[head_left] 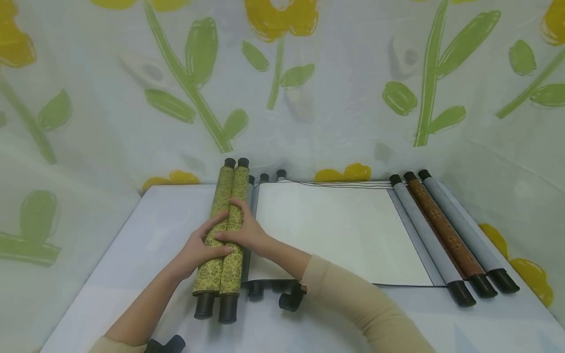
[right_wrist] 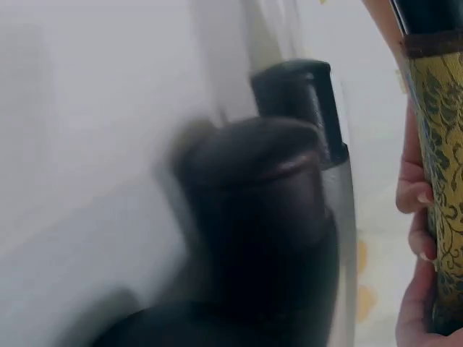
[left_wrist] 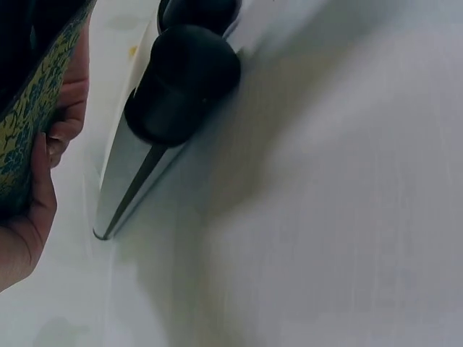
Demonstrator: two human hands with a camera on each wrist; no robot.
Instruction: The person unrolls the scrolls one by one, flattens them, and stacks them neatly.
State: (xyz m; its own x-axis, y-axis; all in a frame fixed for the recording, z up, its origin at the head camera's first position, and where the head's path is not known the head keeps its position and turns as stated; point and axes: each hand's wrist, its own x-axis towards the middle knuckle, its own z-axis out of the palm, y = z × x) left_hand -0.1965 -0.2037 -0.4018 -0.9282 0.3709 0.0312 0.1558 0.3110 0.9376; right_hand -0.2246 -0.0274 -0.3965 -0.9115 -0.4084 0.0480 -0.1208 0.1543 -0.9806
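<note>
Two rolled yellow-green patterned scrolls (head_left: 230, 193) with black end knobs lie side by side, stacked at the left end of an unrolled white sheet (head_left: 331, 230). My left hand (head_left: 200, 247) holds them from the left, fingers laid across both rolls. From the right, my right hand (head_left: 242, 229) grips them at mid-length. In the left wrist view my left hand (left_wrist: 40, 195) curls round the patterned roll (left_wrist: 29, 108). The right wrist view has my right fingers (right_wrist: 414, 242) curled against the same pattern (right_wrist: 443, 181).
Under the pair lie more rolls with black knobs (head_left: 265, 177). Three rolled scrolls, grey (head_left: 423, 235), brown (head_left: 443, 230) and grey (head_left: 463, 228), lie at the sheet's right end. The pale table (head_left: 145, 230) is walled by flowered cloth (head_left: 309, 98). Knobs (left_wrist: 184, 83) (right_wrist: 260, 217) fill the wrist views.
</note>
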